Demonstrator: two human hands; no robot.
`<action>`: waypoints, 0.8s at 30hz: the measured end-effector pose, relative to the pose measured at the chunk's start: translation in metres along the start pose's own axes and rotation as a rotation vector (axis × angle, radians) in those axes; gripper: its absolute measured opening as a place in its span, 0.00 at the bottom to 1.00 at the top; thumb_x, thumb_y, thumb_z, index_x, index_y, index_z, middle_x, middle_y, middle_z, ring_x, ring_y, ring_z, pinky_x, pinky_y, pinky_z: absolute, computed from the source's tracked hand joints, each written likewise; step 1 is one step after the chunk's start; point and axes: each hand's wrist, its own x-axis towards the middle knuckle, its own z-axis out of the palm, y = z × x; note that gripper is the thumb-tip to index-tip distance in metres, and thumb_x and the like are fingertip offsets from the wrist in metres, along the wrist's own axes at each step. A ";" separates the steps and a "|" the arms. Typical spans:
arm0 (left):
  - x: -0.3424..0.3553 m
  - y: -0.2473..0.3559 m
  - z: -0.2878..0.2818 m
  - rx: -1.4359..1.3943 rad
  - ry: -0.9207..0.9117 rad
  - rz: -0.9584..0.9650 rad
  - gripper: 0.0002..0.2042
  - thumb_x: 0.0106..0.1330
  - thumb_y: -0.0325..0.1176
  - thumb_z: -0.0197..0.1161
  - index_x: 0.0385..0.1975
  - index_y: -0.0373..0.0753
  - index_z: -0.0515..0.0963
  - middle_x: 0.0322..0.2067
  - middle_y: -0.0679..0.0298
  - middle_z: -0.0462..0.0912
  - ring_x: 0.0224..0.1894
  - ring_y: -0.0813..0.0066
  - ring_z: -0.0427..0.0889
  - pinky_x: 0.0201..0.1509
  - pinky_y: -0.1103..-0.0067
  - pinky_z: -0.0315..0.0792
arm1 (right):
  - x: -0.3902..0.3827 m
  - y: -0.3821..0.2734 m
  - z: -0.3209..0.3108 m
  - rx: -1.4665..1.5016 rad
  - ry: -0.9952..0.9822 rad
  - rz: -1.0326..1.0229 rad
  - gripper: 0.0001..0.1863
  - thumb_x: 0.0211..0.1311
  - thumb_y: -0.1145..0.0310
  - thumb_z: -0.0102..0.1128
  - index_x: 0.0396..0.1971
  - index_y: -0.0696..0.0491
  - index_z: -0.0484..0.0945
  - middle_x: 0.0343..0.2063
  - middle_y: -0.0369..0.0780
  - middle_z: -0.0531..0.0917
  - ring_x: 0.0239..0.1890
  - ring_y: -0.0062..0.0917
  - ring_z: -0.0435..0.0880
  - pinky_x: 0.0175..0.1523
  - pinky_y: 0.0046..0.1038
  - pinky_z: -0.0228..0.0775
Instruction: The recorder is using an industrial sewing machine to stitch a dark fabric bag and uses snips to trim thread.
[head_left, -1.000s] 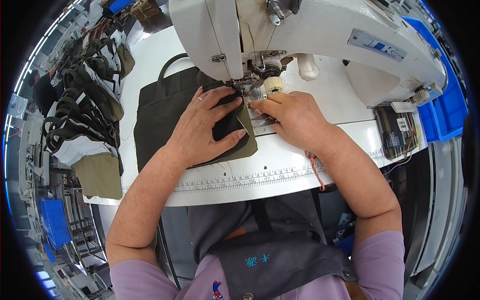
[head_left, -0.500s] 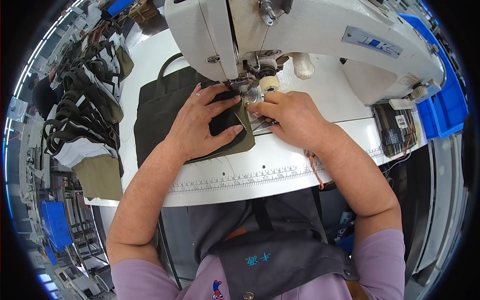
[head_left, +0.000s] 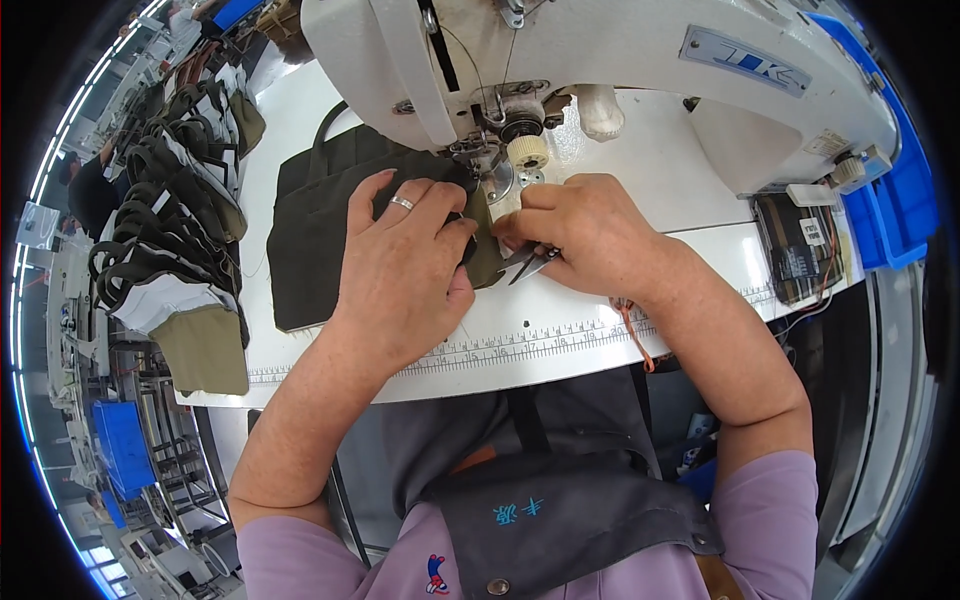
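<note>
A dark green fabric bag (head_left: 320, 230) with a loop handle lies on the white sewing table, its right edge close to the presser foot of the sewing machine (head_left: 610, 45). My left hand (head_left: 405, 265) rests over it, fingers bent and thumb drawn in, gripping the fabric near that edge. An olive layer (head_left: 486, 262) shows along the bag's right side. Small thread snips (head_left: 530, 264) stick out from my closed right hand (head_left: 595, 235), blades toward the bag. The fingertips of that hand are at the olive edge; whether they also pinch it is partly hidden.
A row of similar handled bag pieces (head_left: 175, 230) hangs at the table's left edge. A ruler strip (head_left: 500, 355) runs along the front. On the right are a dark striped bundle (head_left: 790, 245), an orange cord (head_left: 635, 335) and a blue bin (head_left: 905, 215).
My left hand has gone from lying flat with fingers spread to curled on the bag's edge, slightly nearer me. The snips' blades now show more clearly below my right hand.
</note>
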 end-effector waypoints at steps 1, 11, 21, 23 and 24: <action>0.001 0.002 0.001 -0.016 -0.021 -0.037 0.15 0.47 0.32 0.70 0.37 0.40 0.85 0.48 0.65 0.78 0.56 0.64 0.77 0.71 0.57 0.57 | 0.000 0.000 -0.001 0.004 0.024 0.007 0.17 0.49 0.68 0.69 0.43 0.44 0.87 0.28 0.35 0.82 0.30 0.35 0.85 0.35 0.38 0.76; 0.004 0.006 -0.002 0.000 -0.046 -0.147 0.08 0.49 0.35 0.73 0.27 0.40 0.88 0.42 0.68 0.81 0.52 0.63 0.79 0.64 0.60 0.62 | -0.002 -0.006 -0.006 0.138 -0.034 -0.074 0.12 0.45 0.68 0.69 0.34 0.47 0.88 0.24 0.36 0.81 0.29 0.35 0.85 0.36 0.38 0.77; 0.008 0.003 0.008 -0.018 -0.004 -0.202 0.08 0.47 0.36 0.73 0.24 0.40 0.88 0.38 0.69 0.79 0.48 0.67 0.78 0.61 0.62 0.61 | -0.002 -0.004 -0.005 0.189 -0.027 -0.126 0.10 0.45 0.69 0.68 0.31 0.48 0.88 0.23 0.37 0.84 0.29 0.35 0.86 0.36 0.38 0.77; 0.007 0.002 0.010 0.004 0.038 -0.203 0.07 0.46 0.35 0.72 0.22 0.40 0.87 0.38 0.69 0.79 0.47 0.68 0.78 0.60 0.63 0.61 | -0.002 -0.005 -0.005 0.202 -0.030 -0.112 0.10 0.45 0.68 0.68 0.31 0.48 0.88 0.23 0.37 0.84 0.30 0.35 0.86 0.37 0.38 0.77; 0.007 0.002 0.009 0.004 0.037 -0.204 0.07 0.46 0.35 0.72 0.22 0.40 0.87 0.38 0.69 0.79 0.47 0.68 0.78 0.60 0.63 0.61 | -0.002 -0.005 -0.006 0.203 -0.030 -0.113 0.10 0.45 0.68 0.68 0.31 0.48 0.88 0.23 0.37 0.84 0.30 0.35 0.86 0.37 0.38 0.77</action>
